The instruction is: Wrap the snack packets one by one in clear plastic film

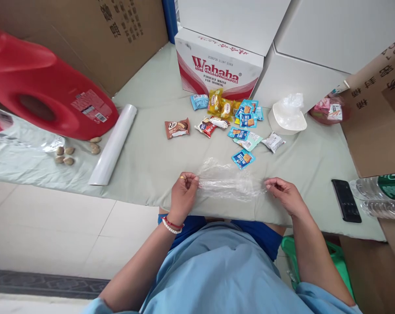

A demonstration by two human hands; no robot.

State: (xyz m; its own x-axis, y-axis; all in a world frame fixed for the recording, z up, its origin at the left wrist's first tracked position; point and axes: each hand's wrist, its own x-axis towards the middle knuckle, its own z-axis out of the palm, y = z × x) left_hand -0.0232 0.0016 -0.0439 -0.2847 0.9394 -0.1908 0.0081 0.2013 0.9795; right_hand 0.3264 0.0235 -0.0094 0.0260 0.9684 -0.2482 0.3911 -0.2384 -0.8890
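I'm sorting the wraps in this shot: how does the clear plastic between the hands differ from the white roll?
The clear plastic is loose and crinkled; the roll is a smooth, tight cylinder. The clear plastic is see-through, while the roll looks whitish. The left hand and right hand pinch the clear plastic; the roll lies untouched beside the red jug. Both look glossy.

The left hand (185, 192) and right hand (285, 195) pinch opposite ends of clear plastic film (230, 185) on the table (148, 161); snack packets (248, 120) lie beyond, before a Wahaha box (219, 65).
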